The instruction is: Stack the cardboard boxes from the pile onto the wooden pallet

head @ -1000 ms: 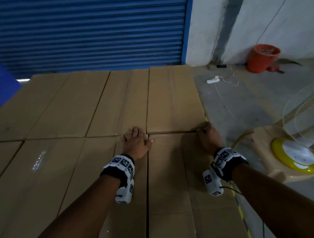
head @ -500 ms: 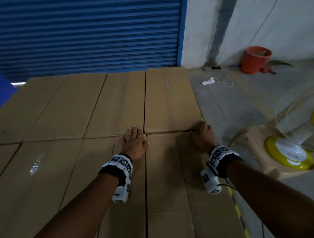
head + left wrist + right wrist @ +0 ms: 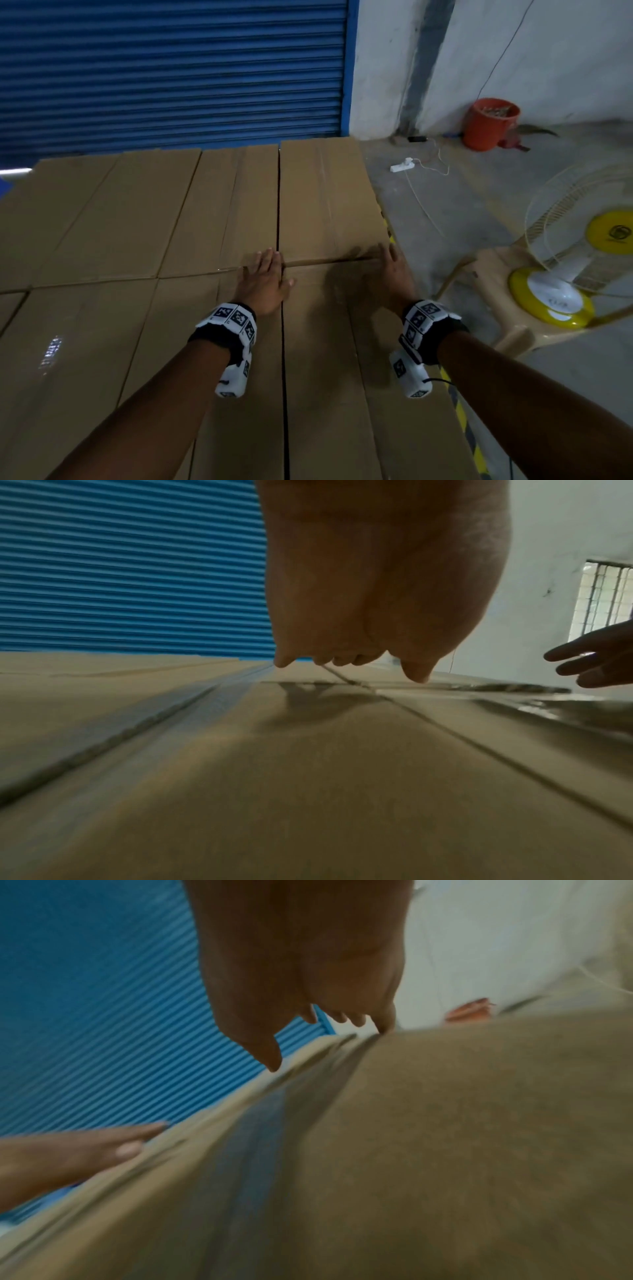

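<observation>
Many brown cardboard boxes (image 3: 144,219) lie flat, packed side by side in rows, so their tops make one big level floor of cardboard. Thin dark gaps run between them. The far right box (image 3: 329,202) has a crease running down its top, and its near edge sits a bit raised, with a dark slit under it. The near right box (image 3: 342,394) lies just in front of that one, end to end, along the right edge of the pile. A shiny patch (image 3: 51,349) shows on a near box at the left.
</observation>
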`<state>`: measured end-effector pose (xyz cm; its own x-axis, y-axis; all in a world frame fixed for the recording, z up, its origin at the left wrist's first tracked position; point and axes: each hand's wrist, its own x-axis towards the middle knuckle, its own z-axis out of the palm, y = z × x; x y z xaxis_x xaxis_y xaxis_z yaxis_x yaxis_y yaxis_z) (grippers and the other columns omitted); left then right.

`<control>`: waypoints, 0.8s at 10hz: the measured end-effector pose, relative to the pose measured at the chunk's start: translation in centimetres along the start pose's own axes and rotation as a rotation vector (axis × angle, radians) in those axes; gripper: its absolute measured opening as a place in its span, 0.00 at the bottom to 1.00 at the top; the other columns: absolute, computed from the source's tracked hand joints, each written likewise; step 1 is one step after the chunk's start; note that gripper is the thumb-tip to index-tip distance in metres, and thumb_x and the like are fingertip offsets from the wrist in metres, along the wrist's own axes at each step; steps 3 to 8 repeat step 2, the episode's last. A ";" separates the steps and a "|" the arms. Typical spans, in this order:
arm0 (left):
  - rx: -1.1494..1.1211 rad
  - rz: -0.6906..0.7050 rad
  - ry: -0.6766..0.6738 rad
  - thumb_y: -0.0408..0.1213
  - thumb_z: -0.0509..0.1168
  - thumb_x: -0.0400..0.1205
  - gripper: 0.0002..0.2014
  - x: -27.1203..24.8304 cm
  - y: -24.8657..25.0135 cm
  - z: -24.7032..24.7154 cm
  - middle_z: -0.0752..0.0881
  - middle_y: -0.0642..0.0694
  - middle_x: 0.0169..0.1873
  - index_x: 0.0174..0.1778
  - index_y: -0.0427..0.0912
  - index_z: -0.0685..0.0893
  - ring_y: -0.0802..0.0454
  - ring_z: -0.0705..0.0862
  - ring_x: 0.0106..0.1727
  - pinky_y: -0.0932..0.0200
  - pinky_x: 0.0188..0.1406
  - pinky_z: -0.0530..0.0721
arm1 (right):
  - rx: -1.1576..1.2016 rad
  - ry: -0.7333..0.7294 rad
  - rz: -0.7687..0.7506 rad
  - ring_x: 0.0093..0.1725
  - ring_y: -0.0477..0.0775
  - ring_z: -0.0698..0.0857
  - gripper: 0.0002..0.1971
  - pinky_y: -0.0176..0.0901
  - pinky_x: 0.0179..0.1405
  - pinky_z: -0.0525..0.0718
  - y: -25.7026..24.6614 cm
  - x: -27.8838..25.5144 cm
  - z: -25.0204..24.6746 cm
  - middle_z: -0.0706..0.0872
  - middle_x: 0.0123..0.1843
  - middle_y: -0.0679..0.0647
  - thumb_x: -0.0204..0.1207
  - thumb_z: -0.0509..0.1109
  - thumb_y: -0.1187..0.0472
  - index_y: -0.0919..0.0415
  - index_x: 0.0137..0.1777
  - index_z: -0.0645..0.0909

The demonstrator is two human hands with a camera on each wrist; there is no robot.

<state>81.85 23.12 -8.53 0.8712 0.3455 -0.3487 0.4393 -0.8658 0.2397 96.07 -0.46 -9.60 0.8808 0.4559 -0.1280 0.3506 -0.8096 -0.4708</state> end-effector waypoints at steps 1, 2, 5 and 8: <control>-0.030 0.055 0.144 0.58 0.46 0.91 0.37 -2.9 0.7 -1.8 0.38 0.45 0.89 0.90 0.42 0.41 0.47 0.36 0.89 0.34 0.86 0.43 | 0.012 0.068 -0.135 0.87 0.64 0.49 0.41 0.58 0.84 0.55 -3.0 -4.1 -1.2 0.49 0.89 0.63 0.84 0.65 0.46 0.62 0.88 0.49; -0.001 0.144 0.362 0.57 0.48 0.90 0.37 -6.8 0.6 -4.0 0.37 0.46 0.88 0.90 0.42 0.41 0.48 0.36 0.89 0.33 0.87 0.45 | 0.042 0.165 -0.259 0.88 0.59 0.47 0.40 0.53 0.84 0.52 -7.3 -9.0 -3.8 0.48 0.89 0.60 0.84 0.63 0.44 0.61 0.88 0.49; -0.001 0.144 0.362 0.57 0.48 0.90 0.37 -6.8 0.6 -4.0 0.37 0.46 0.88 0.90 0.42 0.41 0.48 0.36 0.89 0.33 0.87 0.45 | 0.042 0.165 -0.259 0.88 0.59 0.47 0.40 0.53 0.84 0.52 -7.3 -9.0 -3.8 0.48 0.89 0.60 0.84 0.63 0.44 0.61 0.88 0.49; -0.001 0.144 0.362 0.57 0.48 0.90 0.37 -6.8 0.6 -4.0 0.37 0.46 0.88 0.90 0.42 0.41 0.48 0.36 0.89 0.33 0.87 0.45 | 0.042 0.165 -0.259 0.88 0.59 0.47 0.40 0.53 0.84 0.52 -7.3 -9.0 -3.8 0.48 0.89 0.60 0.84 0.63 0.44 0.61 0.88 0.49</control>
